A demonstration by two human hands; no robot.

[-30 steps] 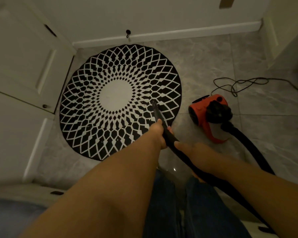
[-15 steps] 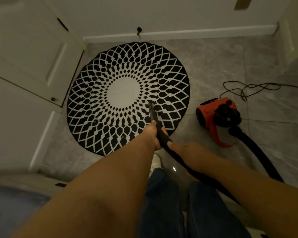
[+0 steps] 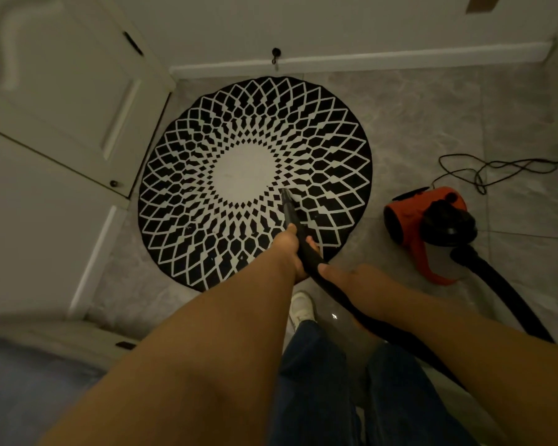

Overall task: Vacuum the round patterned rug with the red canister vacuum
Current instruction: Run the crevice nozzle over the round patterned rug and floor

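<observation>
My left hand [image 3: 289,249] and right hand [image 3: 342,278] both grip the black hose [image 3: 306,249], its nozzle [image 3: 285,197] on the round rug [image 3: 207,175]; the red vacuum [image 3: 413,214] sits right of it.

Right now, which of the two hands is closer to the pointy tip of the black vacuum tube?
The left hand. It grips the black vacuum tube nearer the tip, over the round black-and-white rug; the right hand holds further back.
</observation>
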